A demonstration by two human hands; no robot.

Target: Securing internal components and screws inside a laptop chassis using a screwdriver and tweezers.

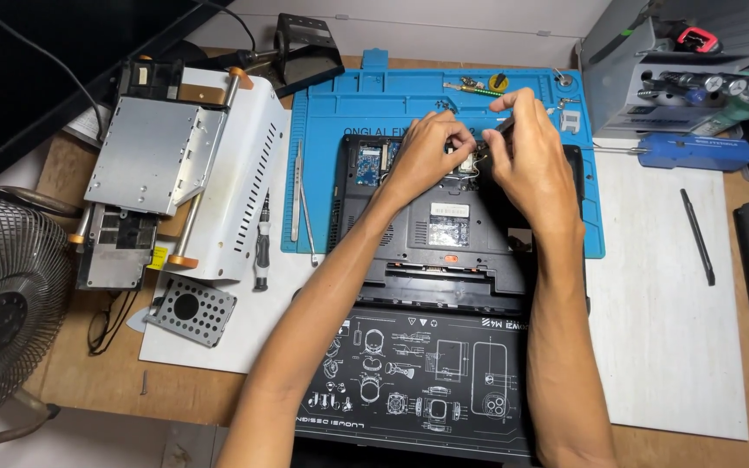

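The laptop (444, 227) lies upside down with its bottom open, its far half on the blue mat (366, 95) and its near edge just beside a black mat (418, 373) printed with white line drawings. Both hands meet over the far middle of the open bay, near the mat's back tray. The left hand (426, 152) is curled, its fingertips pinched down at a small part inside the bay beside the blue board (367, 160); what the grip holds is too small to tell. The right hand (526, 156) is clenched around a thin dark tool (503, 126), whose tip points down into the same spot, so the part sits right between the two grips, touching or nearly so. Open room is tight on the left: tweezers (296, 191) and a screwdriver (262, 243) lie along the mat's left edge, just beside a white metal case (244, 173) carrying a silver drive (153, 156). A perforated bracket (191, 308) sits near the left forearm, and a fan (6, 303) stands at the desk's left edge. To the right a bare white sheet (661, 303) gives free space, with only a black pen-like tool (698, 236) on it, well apart from the hands; a blue-handled screwdriver (695, 152) and a grey tool rack (652, 69) lie beyond it at the back
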